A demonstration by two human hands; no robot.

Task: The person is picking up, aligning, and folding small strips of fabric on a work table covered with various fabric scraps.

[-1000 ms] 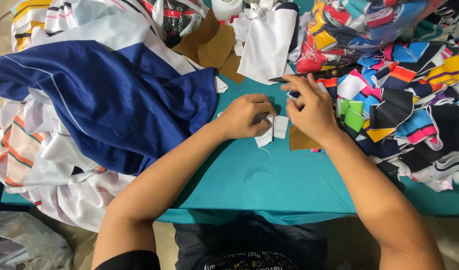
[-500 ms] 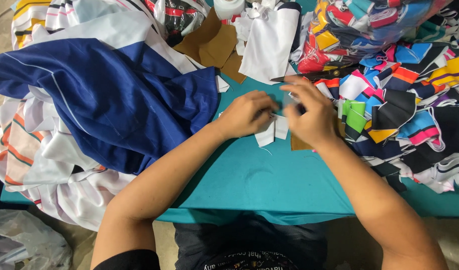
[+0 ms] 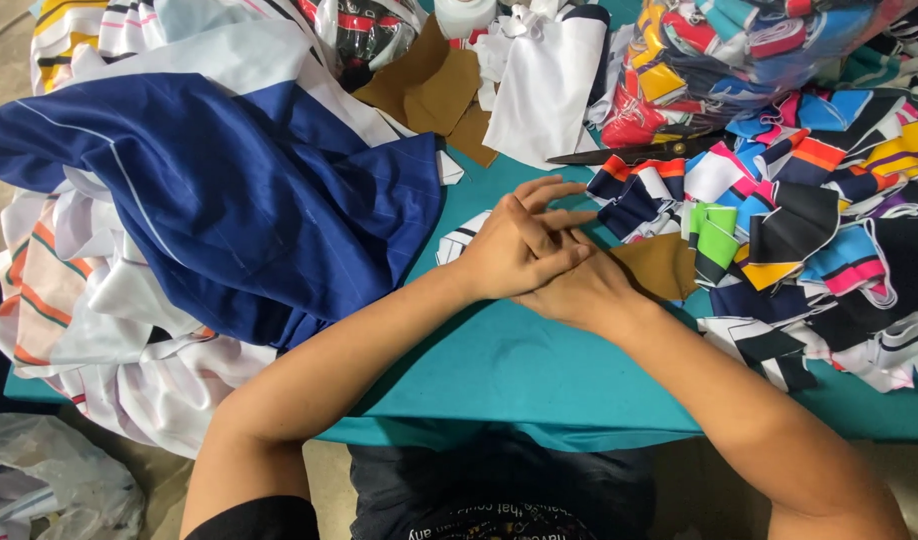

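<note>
My left hand (image 3: 524, 245) lies across my right hand (image 3: 582, 292) on the teal table (image 3: 539, 370), fingers spread and pointing right, holding nothing. The right hand rests flat on the table with its fingers hidden under the left hand, so any scrap beneath it cannot be seen. A brown fabric piece (image 3: 664, 265) lies against the right hand's far side. A small white striped scrap (image 3: 459, 240) peeks out just left of the left hand.
A large navy garment (image 3: 239, 190) sits on white striped cloth at the left. A heap of many-coloured scraps (image 3: 809, 200) fills the right. Black scissors (image 3: 629, 153) lie behind the hands, near white cloth (image 3: 554, 80) and brown pieces (image 3: 434, 90). A plastic bag (image 3: 39, 480) is on the floor.
Both hands were pinching small white scraps side by side. Now the left hand has slid over the right, fingers flattened, and the white scraps are out of sight.
</note>
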